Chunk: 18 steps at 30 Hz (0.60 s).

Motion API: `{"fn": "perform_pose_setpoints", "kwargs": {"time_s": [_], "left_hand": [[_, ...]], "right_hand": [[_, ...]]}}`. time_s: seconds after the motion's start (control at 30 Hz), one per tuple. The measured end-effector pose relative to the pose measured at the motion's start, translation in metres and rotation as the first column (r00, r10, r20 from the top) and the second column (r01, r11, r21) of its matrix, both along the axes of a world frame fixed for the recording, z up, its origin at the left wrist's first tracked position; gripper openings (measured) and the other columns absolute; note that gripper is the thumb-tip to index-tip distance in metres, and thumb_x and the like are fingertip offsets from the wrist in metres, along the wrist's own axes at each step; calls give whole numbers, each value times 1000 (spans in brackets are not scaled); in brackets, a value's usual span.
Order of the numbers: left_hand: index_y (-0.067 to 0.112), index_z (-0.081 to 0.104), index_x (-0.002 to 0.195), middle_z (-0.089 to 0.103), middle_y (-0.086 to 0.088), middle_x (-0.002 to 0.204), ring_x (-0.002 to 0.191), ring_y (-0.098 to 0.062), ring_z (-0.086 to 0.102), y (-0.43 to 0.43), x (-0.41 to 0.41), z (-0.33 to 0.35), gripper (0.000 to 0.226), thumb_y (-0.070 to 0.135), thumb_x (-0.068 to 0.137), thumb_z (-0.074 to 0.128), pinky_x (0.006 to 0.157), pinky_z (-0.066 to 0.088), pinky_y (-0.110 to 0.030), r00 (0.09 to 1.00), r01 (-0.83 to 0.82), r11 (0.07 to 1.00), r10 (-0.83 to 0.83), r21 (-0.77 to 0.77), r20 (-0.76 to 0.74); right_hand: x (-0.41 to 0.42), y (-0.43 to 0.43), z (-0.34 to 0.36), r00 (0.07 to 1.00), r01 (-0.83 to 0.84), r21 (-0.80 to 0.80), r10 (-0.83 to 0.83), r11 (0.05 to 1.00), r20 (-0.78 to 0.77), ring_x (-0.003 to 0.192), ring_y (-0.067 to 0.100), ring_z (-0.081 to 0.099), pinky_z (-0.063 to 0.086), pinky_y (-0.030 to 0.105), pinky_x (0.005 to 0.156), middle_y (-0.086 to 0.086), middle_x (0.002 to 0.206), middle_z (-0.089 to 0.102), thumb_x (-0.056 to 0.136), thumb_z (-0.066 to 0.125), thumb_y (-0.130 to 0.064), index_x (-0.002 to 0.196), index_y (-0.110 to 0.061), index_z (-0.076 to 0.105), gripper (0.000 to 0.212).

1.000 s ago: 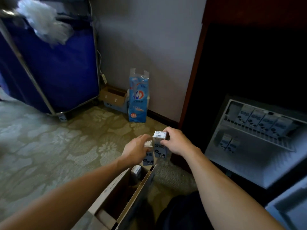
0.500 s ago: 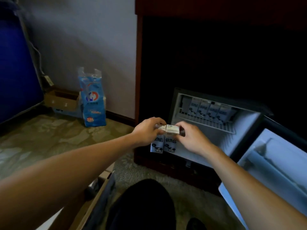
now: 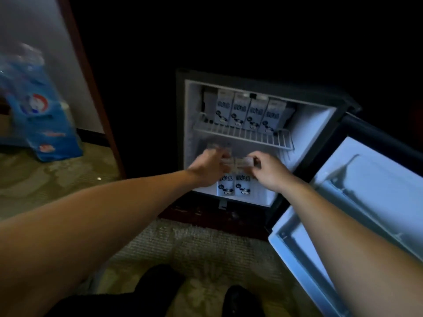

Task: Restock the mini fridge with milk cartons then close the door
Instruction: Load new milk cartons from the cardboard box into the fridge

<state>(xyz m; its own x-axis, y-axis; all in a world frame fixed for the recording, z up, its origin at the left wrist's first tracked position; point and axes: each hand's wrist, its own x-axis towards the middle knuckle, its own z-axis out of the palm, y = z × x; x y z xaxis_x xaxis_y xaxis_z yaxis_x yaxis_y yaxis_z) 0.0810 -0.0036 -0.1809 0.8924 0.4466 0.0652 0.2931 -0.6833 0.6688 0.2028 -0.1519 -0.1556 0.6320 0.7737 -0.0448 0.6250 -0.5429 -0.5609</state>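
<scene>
The person reaches both arms into the open mini fridge (image 3: 190, 124). The left hand (image 3: 207, 168) and the right hand (image 3: 269, 171) close on the tops of two milk cartons (image 3: 234, 185), which stand upright, side by side and touching, at the front of the lower compartment between the hands. Four more cartons (image 3: 249, 113) stand in a row on the wire shelf (image 3: 247, 133) above. The fridge door (image 3: 357, 202) hangs open to the right. A blue plastic pack (image 3: 41, 115) stands on the carpet by the wall.
</scene>
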Motion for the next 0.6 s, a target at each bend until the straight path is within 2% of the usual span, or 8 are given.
{"fn": "perform_pose_setpoints", "kwargs": {"time_s": [0.07, 0.1, 0.2, 0.27, 0.37, 0.43, 0.5, 0.6], "left_hand": [[23, 62, 87, 69, -5, 95, 88, -25, 69, 7, 26, -24, 6, 19, 84, 65, 80, 58, -45, 1000, -21, 999, 21, -42, 6], [25, 62, 86, 69, -3, 92, 86, -23, 68, 10, 39, -33, 7, 21, 84, 67, 78, 59, -43, 999, -34, 999, 34, -22, 1], [27, 64, 106, 68, 3, 97, 88, -18, 64, 18, 74, -49, 21, 22, 86, 71, 76, 55, -34, 999, -33, 997, 34, 65, -8], [24, 62, 117, 67, 1, 102, 91, -21, 62, 22, 95, -55, 29, 20, 88, 67, 80, 53, -35, 999, -19, 990, 23, 139, -24], [21, 63, 112, 69, -2, 106, 98, -25, 63, 26, 117, -63, 23, 21, 90, 63, 85, 51, -39, 1000, -5, 982, 0, 191, 25], [24, 61, 111, 66, 0, 112, 107, -26, 57, 29, 129, -68, 23, 18, 89, 61, 92, 47, -44, 998, 18, 969, -33, 247, 57], [26, 59, 116, 61, -1, 117, 112, -25, 53, 36, 140, -73, 32, 15, 86, 62, 96, 46, -47, 996, 51, 960, -68, 276, 51], [26, 51, 134, 56, -3, 129, 118, -24, 53, 47, 155, -82, 53, 10, 85, 66, 100, 48, -44, 996, 68, 956, -83, 286, 40]], "right_hand": [[22, 9, -28, 996, 92, 16, -92, 996, 3, 89, 15, 55, 44, 29, 71, -1, 113, 59, 102, 52, -14, 131, -24, 54, 31], [31, 15, -42, 991, 137, 33, -137, 990, -11, 91, 17, 56, 46, 31, 73, 1, 117, 59, 102, 50, -12, 135, -24, 52, 34], [56, 27, -81, 968, 249, 97, -244, 964, -54, 105, 24, 59, 51, 36, 81, 4, 129, 59, 101, 49, -8, 137, -22, 49, 39], [71, 32, -98, 955, 296, 123, -292, 947, -47, 107, 27, 60, 47, 33, 78, 6, 124, 62, 99, 53, -8, 133, -20, 53, 35], [89, 40, -110, 941, 339, 136, -337, 931, -37, 105, 29, 61, 48, 35, 77, 6, 120, 63, 97, 50, -5, 127, -20, 56, 34], [98, 47, -113, 931, 365, 158, -361, 918, -54, 110, 28, 59, 52, 40, 86, 6, 124, 62, 95, 48, 1, 127, -20, 56, 39], [106, 53, -117, 925, 380, 172, -375, 909, -62, 114, 29, 58, 51, 41, 93, 7, 126, 62, 94, 46, 4, 129, -19, 55, 42], [114, 63, -126, 922, 387, 192, -380, 902, -75, 117, 30, 58, 50, 41, 97, 8, 128, 62, 96, 47, 1, 128, -21, 55, 40]]}}
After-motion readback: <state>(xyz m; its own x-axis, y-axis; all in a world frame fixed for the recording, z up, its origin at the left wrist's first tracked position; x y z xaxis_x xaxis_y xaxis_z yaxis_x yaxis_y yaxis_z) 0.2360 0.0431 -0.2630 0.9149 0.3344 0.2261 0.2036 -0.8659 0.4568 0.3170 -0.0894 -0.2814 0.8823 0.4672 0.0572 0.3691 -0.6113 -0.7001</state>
